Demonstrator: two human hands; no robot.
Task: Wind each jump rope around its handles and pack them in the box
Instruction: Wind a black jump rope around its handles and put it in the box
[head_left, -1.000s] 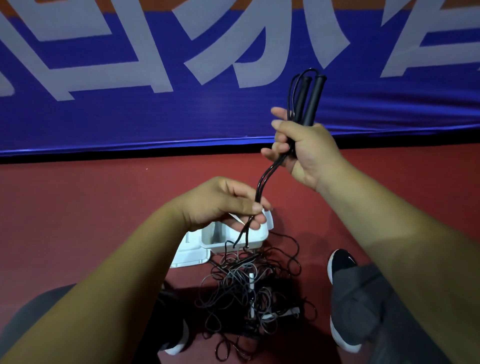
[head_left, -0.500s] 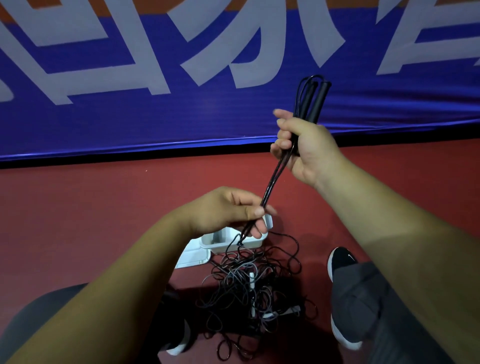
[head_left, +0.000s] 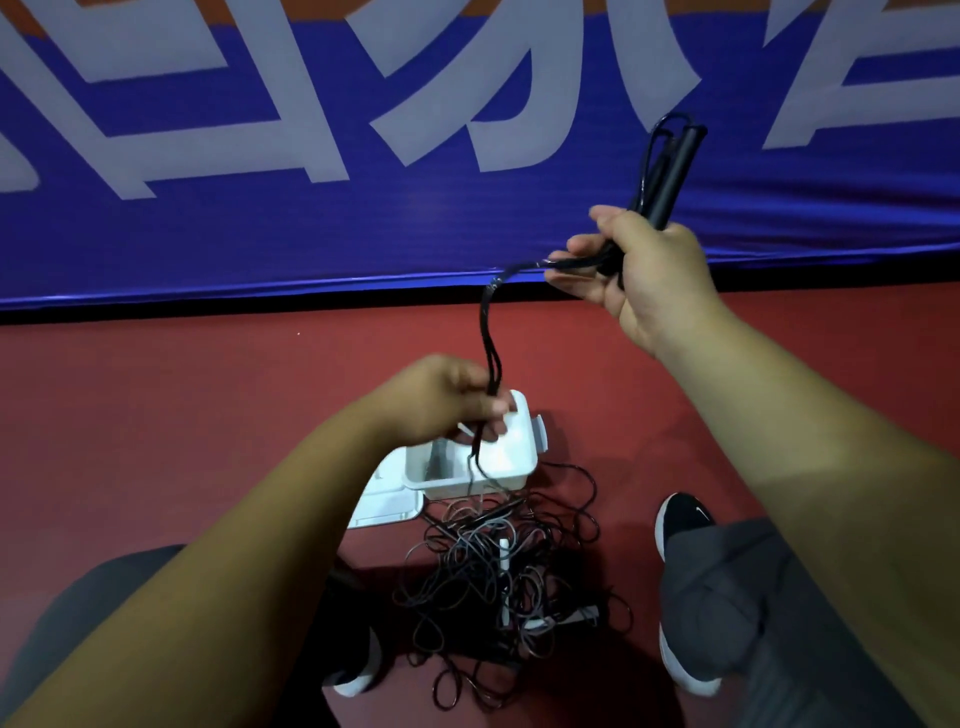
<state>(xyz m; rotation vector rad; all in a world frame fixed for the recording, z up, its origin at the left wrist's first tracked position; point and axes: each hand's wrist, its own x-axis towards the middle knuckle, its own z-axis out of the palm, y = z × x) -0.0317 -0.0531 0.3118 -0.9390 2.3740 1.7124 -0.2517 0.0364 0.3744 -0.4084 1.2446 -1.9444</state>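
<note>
Left hand (head_left: 441, 400) nearest, low over the box, fingers curled and pinching the doubled black rope (head_left: 488, 332) at the point where both strands drop toward the floor. Right hand (head_left: 649, 270) farther out and higher, closed around the pair of black handles (head_left: 675, 171), held side by side and tilted upward, with a small loop of rope showing over their tops. Between the two hands, a slack, curving run of both strands.

Down on the red floor (head_left: 156, 415), between the shoes (head_left: 680, 519), a loose tangle of ropes (head_left: 493, 582) with at least one white handle (head_left: 503, 561) in it. Lower end of the held rope heading down into that heap, exact path lost among the loops. Just beyond the tangle, the white box (head_left: 467, 486), open, with its lid (head_left: 387, 506) lying beside it on the left. Something dark inside, too blurred to name. Farthest back, a blue banner (head_left: 260, 234) with pale lettering.

Judged as the winding step, barely begun: hardly any turns on the handles, most of the length down in the heap. Next move probably calls for feeding the strands up from below while laying them around the handles, keeping light tension, and teasing this rope free of its neighbours so as not to drag the whole tangle up. Packing not yet reached for this rope.
</note>
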